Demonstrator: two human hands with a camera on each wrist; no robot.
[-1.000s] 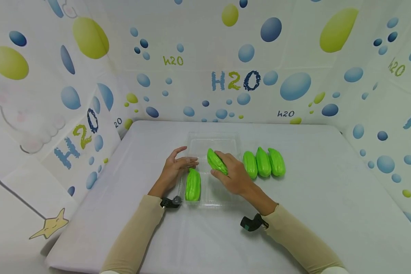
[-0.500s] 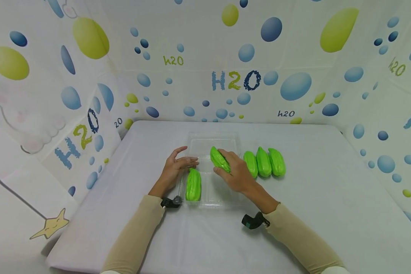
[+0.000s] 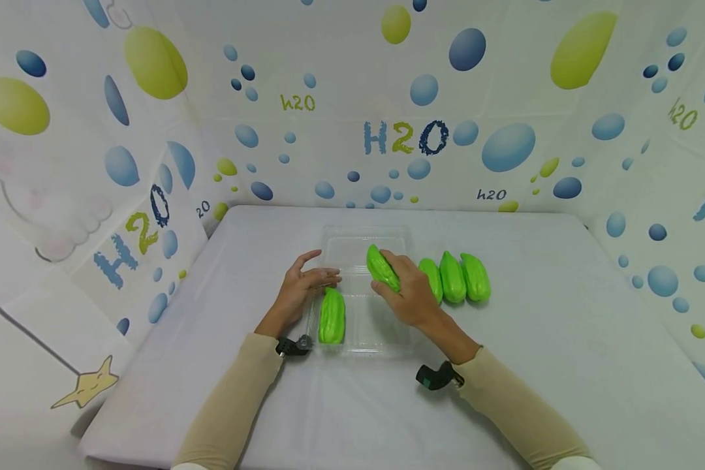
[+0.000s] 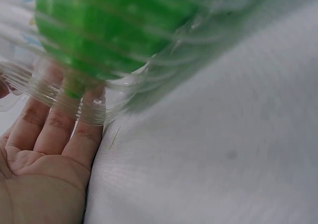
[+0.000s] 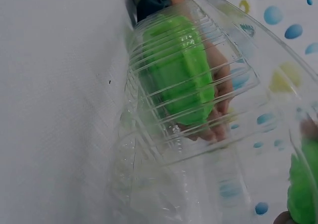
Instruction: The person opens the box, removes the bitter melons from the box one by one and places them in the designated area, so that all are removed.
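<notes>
White table (image 3: pixel 540 339) bearing clear plastic tray (image 3: pixel 361 245); left hand (image 3: pixel 299 287), fingers straight, pressed against tray's 9 o'clock wall beside gourd (image 3: pixel 331 316) lying inside; right hand (image 3: pixel 408 294) grips second gourd (image 3: pixel 382 267) over tray's 3 o'clock side.

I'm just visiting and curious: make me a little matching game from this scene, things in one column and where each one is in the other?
Things:
1. left hand
2. right hand
3. gourd in the tray
4. row of three gourds

Places or states:
A. lying on the white tablecloth, right of the tray
B. gripping a green gourd over the tray
C. resting open against the clear tray at its left edge
D. lying at the tray's left side

Pairs: 1-C, 2-B, 3-D, 4-A
</notes>
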